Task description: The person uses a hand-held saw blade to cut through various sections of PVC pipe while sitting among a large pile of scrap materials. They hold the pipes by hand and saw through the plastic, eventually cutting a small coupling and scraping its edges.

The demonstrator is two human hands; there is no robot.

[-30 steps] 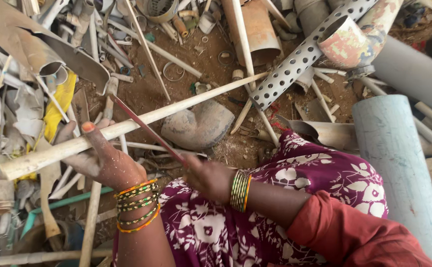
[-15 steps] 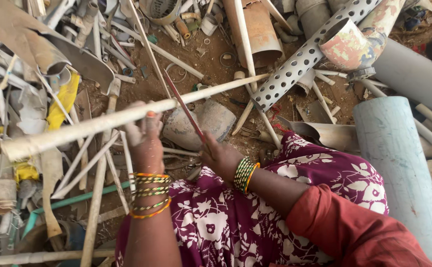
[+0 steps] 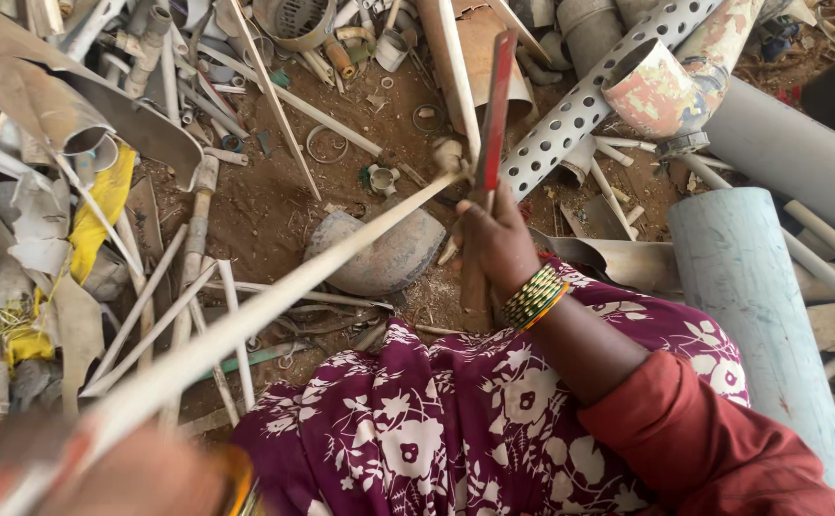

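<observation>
My right hand (image 3: 498,239), with green and gold bangles at the wrist, is shut on the wooden handle of a long flat red blade (image 3: 495,105) that stands almost upright. A long thin white pipe (image 3: 283,291) runs diagonally from the lower left up to the blade, and its far end meets the blade just above my fist. My left hand (image 3: 102,473) is a close blur at the bottom left and grips the near end of that pipe. My lap is covered by maroon cloth with white flowers (image 3: 455,420).
A grey rounded stone (image 3: 389,253) lies on the dirt under the pipe. A perforated white pipe (image 3: 580,105) and a wide pale blue pipe (image 3: 752,296) lie to the right. Heaps of cut white pipe pieces and yellow scrap (image 3: 102,210) fill the left.
My left hand has lifted the pipe's near end up close to the camera. My right hand has swung the red blade from a slant to nearly upright, against the pipe's far end.
</observation>
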